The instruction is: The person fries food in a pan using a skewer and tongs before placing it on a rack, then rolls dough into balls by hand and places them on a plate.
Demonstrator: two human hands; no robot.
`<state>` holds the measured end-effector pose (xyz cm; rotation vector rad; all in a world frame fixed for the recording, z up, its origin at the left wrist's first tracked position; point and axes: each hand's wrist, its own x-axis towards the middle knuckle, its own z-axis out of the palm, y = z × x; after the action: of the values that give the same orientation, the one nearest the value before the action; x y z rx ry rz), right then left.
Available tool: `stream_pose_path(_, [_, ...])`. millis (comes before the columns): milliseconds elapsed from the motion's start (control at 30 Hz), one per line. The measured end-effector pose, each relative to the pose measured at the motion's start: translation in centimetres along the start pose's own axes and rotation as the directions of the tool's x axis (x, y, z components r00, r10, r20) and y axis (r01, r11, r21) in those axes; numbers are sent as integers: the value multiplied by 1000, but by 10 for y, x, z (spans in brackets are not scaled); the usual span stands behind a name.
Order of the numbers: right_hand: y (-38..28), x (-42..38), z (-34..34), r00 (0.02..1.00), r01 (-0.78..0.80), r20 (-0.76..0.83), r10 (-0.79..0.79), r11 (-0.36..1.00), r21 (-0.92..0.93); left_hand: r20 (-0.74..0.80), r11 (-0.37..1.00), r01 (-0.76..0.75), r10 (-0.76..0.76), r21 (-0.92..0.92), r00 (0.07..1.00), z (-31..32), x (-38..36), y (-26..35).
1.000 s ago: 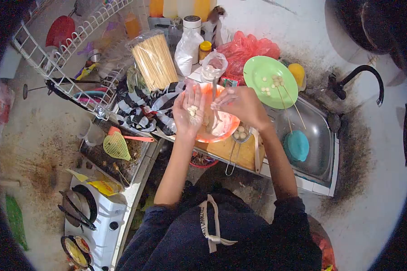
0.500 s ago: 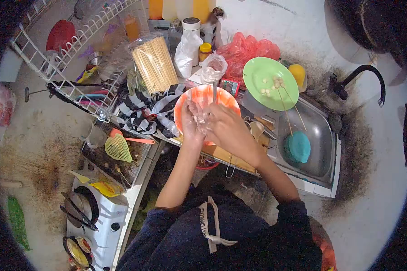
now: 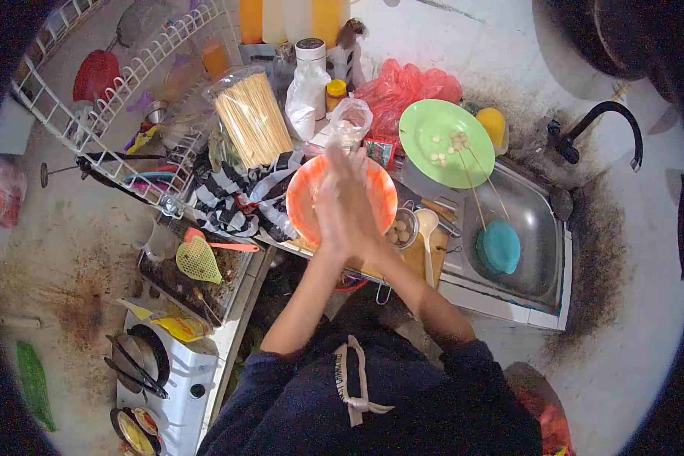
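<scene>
Over an orange and white bowl (image 3: 299, 199), my left hand (image 3: 327, 216) and my right hand (image 3: 355, 207) are pressed palm to palm, fingers stretched straight and pointing away from me. Motion blurs both hands. Whatever may lie between the palms is hidden. The bowl's contents are mostly covered by the hands. Just right of the bowl is a small strainer (image 3: 406, 229) with pale balls in it, beside a light-coloured spoon (image 3: 427, 226). A green plate (image 3: 425, 121) behind them carries small pale balls (image 3: 459, 140), some of them on two skewers.
A packet of wooden skewers (image 3: 253, 118) lies behind the bowl to the left, above a black-and-white cloth (image 3: 232, 201). On the right, a turquoise bowl (image 3: 500, 248) sits in the metal sink (image 3: 536, 266) under a black tap (image 3: 612, 110). A white stove (image 3: 178, 380) stands lower left.
The right hand's fingers were bent over the left palm, which had pale, sticky-looking material on it. Now both hands lie flat together with fingers straight. The strainer has come into view.
</scene>
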<state>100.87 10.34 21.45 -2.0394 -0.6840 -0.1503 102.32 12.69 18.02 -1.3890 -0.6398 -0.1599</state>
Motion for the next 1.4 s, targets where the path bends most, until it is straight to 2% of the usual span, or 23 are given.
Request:
stream_pose_path(33, [5,-3,-7,1000,0,-6,0,1000,-2,29,843,-1,-18,538,999,11,0,8])
stream_pose_path(67, [16,-8,-19,941,290,131,-312,943,160,46,421,-22,-48,907,998,21,-2,16])
stream_pose_path(100, [25,-11,-28,771,515,208,-603,781,354,46,-135,-57,-81,989,996,27,-4,17])
stream_pose_path(333, [34,1,-27,952,246,153,-264,961,128,-79,-147,133,329,980,941,-19,-13,16])
stream_pose_path(367, [29,-8,-34,885,382,191,-424,897,221,146,19,-145,-98,989,984,-24,-9,19])
stream_pose_path(400, [26,-12,-38,791,499,214,-574,806,318,417,282,-318,-447,905,791,-27,-7,21])
stream_pose_path(433, [36,-9,-37,786,531,227,-576,815,230,415,284,-315,-449,906,791,-25,-7,18])
stream_pose_path(467, [26,-2,-44,785,533,226,-577,814,229,212,-53,-224,-178,973,961,-20,-10,8])
stream_pose_path(500, [6,3,-56,916,268,279,-289,957,110,71,-334,-7,178,942,981,-14,-15,-6])
stream_pose_path(533, [-5,5,-61,956,-24,292,28,1000,-19,26,-494,287,533,821,846,-12,-17,-22])
stream_pose_path(567, [1,4,-56,956,-21,291,26,1000,-20,41,-494,296,563,817,826,-21,-12,-46])
stream_pose_path(667, [36,-10,-29,816,455,158,-557,786,418,25,-263,75,359,962,933,-1,-5,16])
stream_pose_path(733, [37,-4,-44,753,542,240,-613,784,301,51,-120,-21,254,993,966,3,-4,18])
stream_pose_path(867, [63,-4,-21,949,284,159,-272,957,-54,-20,-451,185,346,873,938,-27,-5,-15])
stream_pose_path(933, [74,-24,-2,990,-77,99,104,965,-251,369,-559,-241,126,793,921,-33,-6,10])
stream_pose_path(967, [24,-13,-50,823,503,79,-563,786,359,367,-557,-239,128,796,922,-30,-4,4])
stream_pose_path(1067, [30,3,-52,938,224,186,-294,919,323,109,-251,-26,322,968,940,-9,5,-35])
stream_pose_path(1100, [44,15,-46,945,273,45,-325,855,441,133,-501,74,365,862,921,-21,2,-39])
stream_pose_path(1133, [51,13,-36,943,275,50,-330,853,444,140,-503,68,364,861,921,-28,-3,-32])
stream_pose_path(1200, [43,12,-25,998,28,-11,-58,298,954,159,-656,181,423,733,892,-34,-8,-13])
stream_pose_path(1233, [4,10,-69,934,325,-16,-356,831,452,110,-664,200,395,721,912,-25,-4,-16])
stream_pose_path(1333, [36,-15,-50,863,340,219,-454,846,411,193,-730,14,199,683,961,-13,2,-47])
stream_pose_path(1400, [29,-1,-53,875,361,176,-451,850,385,218,-626,-17,245,779,945,-17,2,-49])
